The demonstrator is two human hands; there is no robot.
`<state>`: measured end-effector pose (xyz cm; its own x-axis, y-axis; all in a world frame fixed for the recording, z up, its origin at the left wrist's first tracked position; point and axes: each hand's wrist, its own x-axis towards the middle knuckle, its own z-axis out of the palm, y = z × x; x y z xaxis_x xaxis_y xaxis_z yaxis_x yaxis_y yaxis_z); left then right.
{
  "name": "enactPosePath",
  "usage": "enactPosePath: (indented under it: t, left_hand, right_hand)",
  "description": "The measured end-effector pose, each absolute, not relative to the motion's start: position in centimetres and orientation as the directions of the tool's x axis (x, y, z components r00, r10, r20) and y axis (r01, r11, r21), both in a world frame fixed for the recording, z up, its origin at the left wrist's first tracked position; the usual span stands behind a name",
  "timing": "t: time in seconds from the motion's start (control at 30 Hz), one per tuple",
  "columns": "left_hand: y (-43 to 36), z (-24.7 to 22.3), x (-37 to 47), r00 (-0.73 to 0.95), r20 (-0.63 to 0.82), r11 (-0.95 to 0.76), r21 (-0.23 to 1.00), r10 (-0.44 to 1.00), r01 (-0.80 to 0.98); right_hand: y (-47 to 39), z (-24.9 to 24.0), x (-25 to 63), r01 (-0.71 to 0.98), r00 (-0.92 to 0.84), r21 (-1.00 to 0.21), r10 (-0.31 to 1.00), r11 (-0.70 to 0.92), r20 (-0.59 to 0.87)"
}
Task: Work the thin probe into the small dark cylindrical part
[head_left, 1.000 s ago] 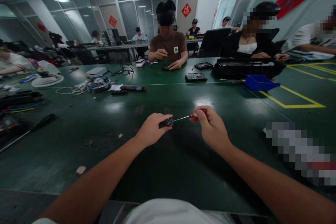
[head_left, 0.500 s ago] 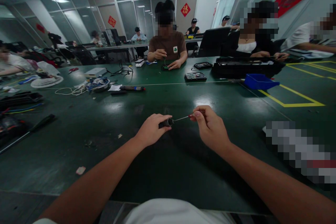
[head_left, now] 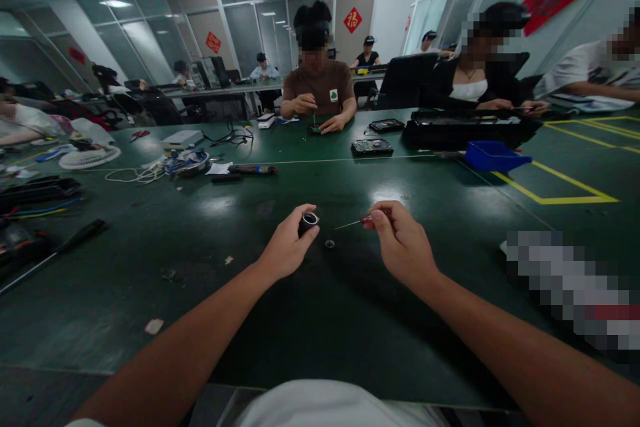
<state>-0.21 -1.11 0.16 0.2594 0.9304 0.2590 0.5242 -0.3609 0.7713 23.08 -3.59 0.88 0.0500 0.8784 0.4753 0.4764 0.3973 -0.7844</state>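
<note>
My left hand [head_left: 289,240] is closed around a short black cylinder [head_left: 309,220], whose hollow end with a pale rim tilts up towards me. The rest of the cylinder is hidden by my fingers. In my right hand [head_left: 403,240] is a screwdriver with a red handle [head_left: 369,219]; its thin metal shaft points left towards the cylinder, apart from it. Between my hands, a small round dark part [head_left: 329,244] with a lighter centre shows just above or on the green table [head_left: 320,333].
A blue bin [head_left: 495,156] and a long black housing [head_left: 465,133] are at the back right. Circuit-board devices [head_left: 373,147] lie ahead. Cables [head_left: 140,172], a pen-like tool [head_left: 253,169] and a long screwdriver [head_left: 75,240] are on the left. Co-workers [head_left: 320,90] sit opposite.
The small round part has come away from the cylinder's end. My left hand has turned the cylinder's opening upward and away from the screwdriver tip. My right hand has barely moved.
</note>
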Motion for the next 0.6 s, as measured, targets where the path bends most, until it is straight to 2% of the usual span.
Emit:
enactPosePath:
  t: [0.17, 0.47, 0.6]
  left_hand:
    - [-1.5, 0.7, 0.0, 0.297, 0.212, -0.355, 0.709, 0.931, 0.609]
    - [-1.5, 0.1, 1.3, 0.541, 0.068, -0.535, 0.295, 0.839, 0.792]
    - [-1.4, -0.1, 1.9, 0.54, 0.006, -0.529, 0.209, 0.841, 0.822]
  right_hand:
    - [-3.6, 1.1, 23.1, 0.479, 0.055, -0.79, 0.886, 0.382, 0.461]
    - [-3.7, 1.2, 23.0, 0.465, 0.059, -0.797, 0.885, 0.386, 0.463]
    - [-3.8, 1.3, 22.9, 0.464, 0.063, -0.796, 0.882, 0.388, 0.467]
